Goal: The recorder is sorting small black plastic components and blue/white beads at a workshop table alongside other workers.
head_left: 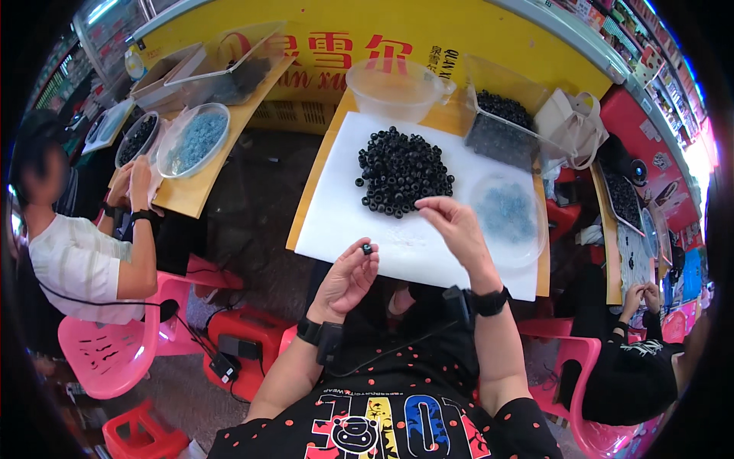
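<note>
Left hand pinching one black ring at desk's near edge; right hand fingers loosely curled, empty, beside ring pile. Step judged: mid-assembly; next likely needs a mating piece.

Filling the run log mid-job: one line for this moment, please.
left hand: pinching small black ring | right hand: raised beside pile of black rings, fingertips together | surface: white board

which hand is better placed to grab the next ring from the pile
Right. The right hand hovers at the edge of the pile of small black rings, fingers free; the left hand pinches one ring.
</note>
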`<state>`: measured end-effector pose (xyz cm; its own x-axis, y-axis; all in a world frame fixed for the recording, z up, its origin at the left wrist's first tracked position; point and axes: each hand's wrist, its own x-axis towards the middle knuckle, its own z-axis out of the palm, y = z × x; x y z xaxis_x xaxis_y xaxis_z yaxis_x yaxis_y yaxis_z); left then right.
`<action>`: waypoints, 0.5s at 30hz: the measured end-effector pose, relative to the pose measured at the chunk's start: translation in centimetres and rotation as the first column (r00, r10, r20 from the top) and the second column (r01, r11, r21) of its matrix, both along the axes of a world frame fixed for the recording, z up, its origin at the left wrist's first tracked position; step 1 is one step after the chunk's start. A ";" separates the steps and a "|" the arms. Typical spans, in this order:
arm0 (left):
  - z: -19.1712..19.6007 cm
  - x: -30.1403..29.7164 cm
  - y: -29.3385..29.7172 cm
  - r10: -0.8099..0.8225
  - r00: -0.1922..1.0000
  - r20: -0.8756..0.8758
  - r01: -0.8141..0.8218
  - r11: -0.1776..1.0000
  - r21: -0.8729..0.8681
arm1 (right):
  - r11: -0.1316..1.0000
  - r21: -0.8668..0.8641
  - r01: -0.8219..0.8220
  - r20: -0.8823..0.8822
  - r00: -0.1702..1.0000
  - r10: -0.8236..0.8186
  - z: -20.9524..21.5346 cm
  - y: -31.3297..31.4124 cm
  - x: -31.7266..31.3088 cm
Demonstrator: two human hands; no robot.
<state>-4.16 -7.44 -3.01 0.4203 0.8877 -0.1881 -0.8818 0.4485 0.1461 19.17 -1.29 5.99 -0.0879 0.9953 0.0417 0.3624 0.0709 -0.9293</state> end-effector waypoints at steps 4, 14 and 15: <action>0.2 -0.8 0.8 0.072 0.993 0.096 -0.074 0.997 0.012 | 0.938 0.343 0.052 0.357 0.917 -0.181 -0.2 4.9 2.4; 0.4 -0.9 0.5 0.057 0.995 0.080 -0.052 0.997 -0.064 | 0.901 0.434 0.004 0.542 0.798 -0.264 -4.1 14.1 7.6; 0.3 -0.8 0.5 0.050 0.996 0.078 -0.045 0.997 -0.069 | 0.900 0.435 -0.011 0.528 0.813 -0.245 -3.8 15.1 7.4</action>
<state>-4.98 -6.95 -2.75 0.3942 0.8934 -0.2157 -0.9099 0.4124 0.0452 26.61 13.77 2.14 -0.1068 0.9026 0.4171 0.8345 0.3095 -0.4560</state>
